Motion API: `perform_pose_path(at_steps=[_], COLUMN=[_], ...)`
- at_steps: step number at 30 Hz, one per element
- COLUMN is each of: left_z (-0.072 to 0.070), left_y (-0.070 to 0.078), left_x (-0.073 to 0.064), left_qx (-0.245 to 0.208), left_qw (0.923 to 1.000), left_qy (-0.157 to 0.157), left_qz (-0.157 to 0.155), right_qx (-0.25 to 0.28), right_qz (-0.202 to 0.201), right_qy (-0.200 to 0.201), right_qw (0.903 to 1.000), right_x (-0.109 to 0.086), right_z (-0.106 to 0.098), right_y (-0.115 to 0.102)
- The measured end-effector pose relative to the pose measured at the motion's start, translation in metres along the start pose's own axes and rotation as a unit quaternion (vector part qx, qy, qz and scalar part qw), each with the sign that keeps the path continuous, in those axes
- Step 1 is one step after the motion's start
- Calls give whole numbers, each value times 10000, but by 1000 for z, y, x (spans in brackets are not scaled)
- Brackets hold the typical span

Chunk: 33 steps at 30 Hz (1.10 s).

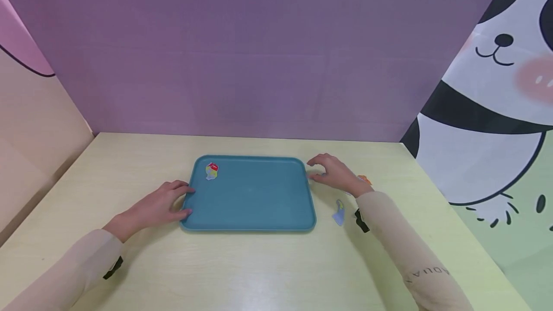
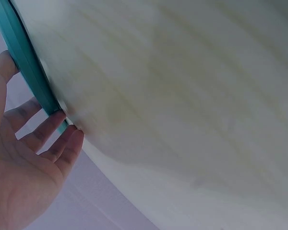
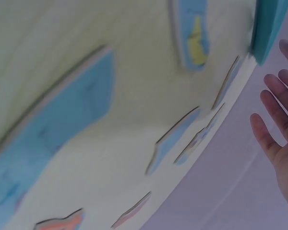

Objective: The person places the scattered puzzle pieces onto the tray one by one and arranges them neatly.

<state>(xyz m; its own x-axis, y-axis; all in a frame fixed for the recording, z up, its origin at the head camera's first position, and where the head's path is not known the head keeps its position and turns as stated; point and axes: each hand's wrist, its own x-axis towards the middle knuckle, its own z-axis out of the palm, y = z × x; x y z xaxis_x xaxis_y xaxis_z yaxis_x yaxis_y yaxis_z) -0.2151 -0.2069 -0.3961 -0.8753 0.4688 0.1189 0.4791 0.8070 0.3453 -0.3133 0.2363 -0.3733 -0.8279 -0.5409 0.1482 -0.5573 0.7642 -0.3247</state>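
A shallow blue-green tray [image 1: 250, 196] lies flat on the table. Near its far left corner sits a small flat piece [image 1: 211, 171] coloured red, yellow and pale blue. My left hand [image 1: 157, 205] rests at the tray's left side, thumb and forefinger spread along the rim; in the left wrist view its fingers [image 2: 53, 124] look loosely bent beside the tray edge. Just off the right rim, my right hand [image 1: 334, 173] holds nothing, its thumb and fingers parted. Close to it lie a blue-and-yellow flat piece [image 1: 339, 212] and an orange one [image 1: 365, 180], partly covered by the hand.
Several flat, puzzle-like pieces show in the right wrist view, among them a large blue one [image 3: 62, 124] and a blue one with yellow [image 3: 192, 38]. A purple panel [image 1: 250, 61] stands behind the table [image 1: 250, 272], with a panda picture [image 1: 488, 85] at right.
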Motion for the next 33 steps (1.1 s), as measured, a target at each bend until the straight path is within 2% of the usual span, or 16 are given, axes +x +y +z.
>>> perform_pose_path(at_steps=[9, 22, 33], left_z=[0, 2, 3], left_y=[-1, -5, -4], left_x=[0, -1, 0], left_qx=[6, 71, 56], left_qw=[10000, 10000, 10000], left_qy=[-52, 9, -4], left_qz=[-68, -58, -63], right_qx=[-123, -298, -377], right_qz=[81, 175, -38], right_qy=[49, -273, -230], right_qw=[9999, 9990, 9990], right_x=[-7, -10, -12], right_z=[1, 4, 5], right_y=[13, 24, 24])
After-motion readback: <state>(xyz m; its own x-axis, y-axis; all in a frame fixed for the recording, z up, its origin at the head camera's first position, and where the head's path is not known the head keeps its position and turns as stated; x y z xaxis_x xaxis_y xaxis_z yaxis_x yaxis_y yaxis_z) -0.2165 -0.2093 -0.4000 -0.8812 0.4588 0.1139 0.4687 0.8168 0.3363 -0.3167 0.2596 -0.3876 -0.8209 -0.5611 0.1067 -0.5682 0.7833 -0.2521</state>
